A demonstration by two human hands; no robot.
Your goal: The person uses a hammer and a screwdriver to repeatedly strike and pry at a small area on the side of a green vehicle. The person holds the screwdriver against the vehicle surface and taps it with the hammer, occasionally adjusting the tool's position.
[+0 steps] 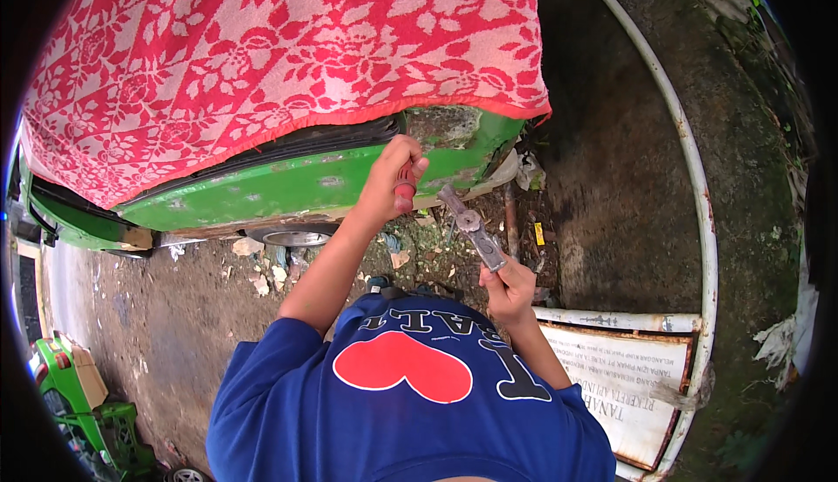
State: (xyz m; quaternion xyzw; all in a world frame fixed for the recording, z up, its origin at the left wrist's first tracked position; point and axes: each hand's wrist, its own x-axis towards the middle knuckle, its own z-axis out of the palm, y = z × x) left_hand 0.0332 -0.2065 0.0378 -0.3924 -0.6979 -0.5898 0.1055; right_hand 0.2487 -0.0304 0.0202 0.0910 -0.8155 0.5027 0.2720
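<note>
My left hand is closed on a red-handled tool just in front of the scraped green car body; the tool's far end is hidden. Lower and to the right, my right hand grips a worn grey metal tool, hammer-like, its upper end near the rusty, patched corner of the car. A red and pink flowered towel lies over the car above a dark window strip.
A long white pipe curves along the right, joined to a rusty white sign board. A car wheel shows under the body. Debris litters the ground. Green plastic parts lie at lower left.
</note>
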